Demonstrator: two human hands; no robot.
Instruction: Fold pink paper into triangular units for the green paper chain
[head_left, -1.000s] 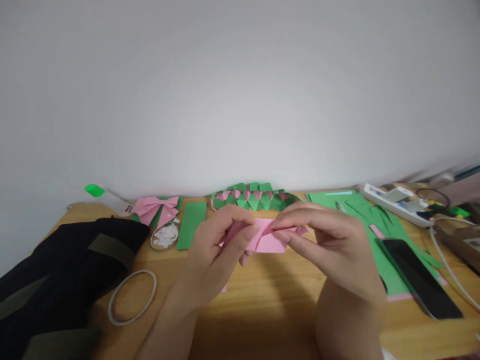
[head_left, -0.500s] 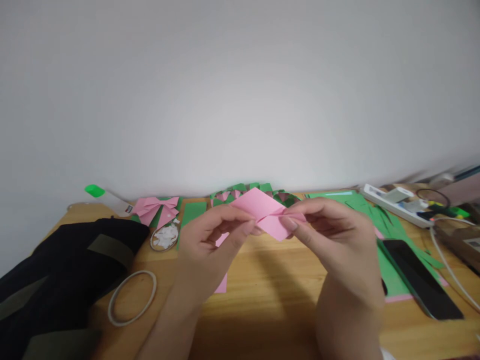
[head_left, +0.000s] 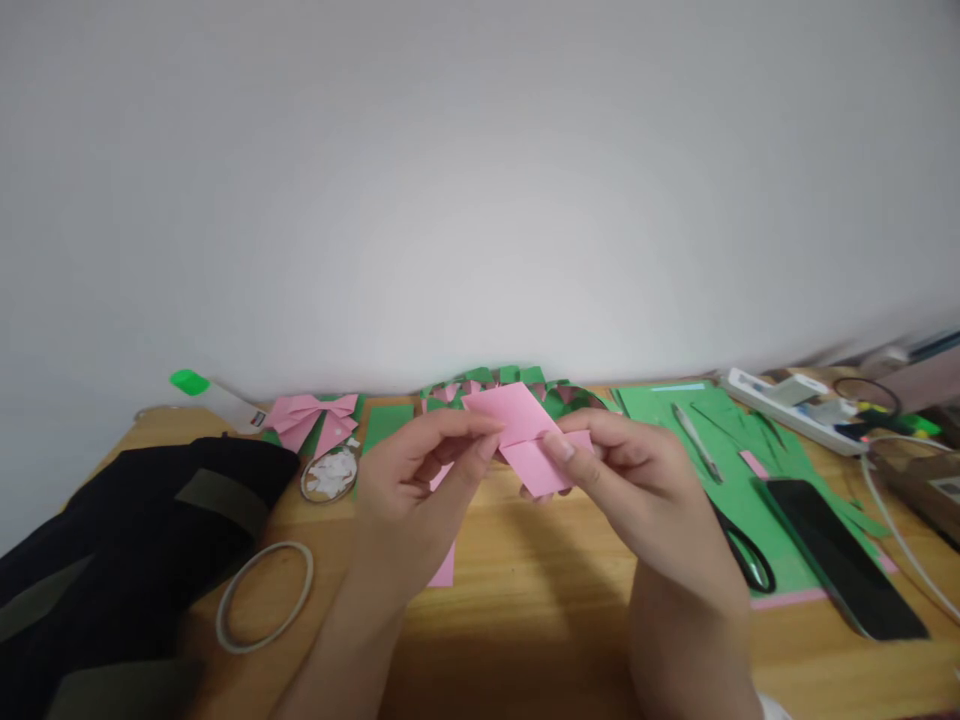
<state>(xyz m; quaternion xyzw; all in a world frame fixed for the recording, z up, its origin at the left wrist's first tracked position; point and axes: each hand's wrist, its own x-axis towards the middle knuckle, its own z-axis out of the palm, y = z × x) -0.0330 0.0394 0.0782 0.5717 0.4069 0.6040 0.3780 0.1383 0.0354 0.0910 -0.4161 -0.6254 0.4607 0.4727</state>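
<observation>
The pink paper [head_left: 514, 405] is pinched by both the left hand [head_left: 422, 495] and the right hand [head_left: 645, 485], and is held above the worktop [head_left: 510, 620]. Beyond the hands, a green-and-pink model [head_left: 564, 400] is partly hidden. To their left, a white ring [head_left: 221, 625] is seen; to their right, a phone [head_left: 836, 560] is laid partly on green paper [head_left: 739, 490].

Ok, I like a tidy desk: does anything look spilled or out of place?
No spill or damage stands out. Mildly untidy, though: loose green paper strips are strewn on the green sheets at right, and the smartphone lies slantwise, partly over them. The handheld pink paper looks untorn.
</observation>
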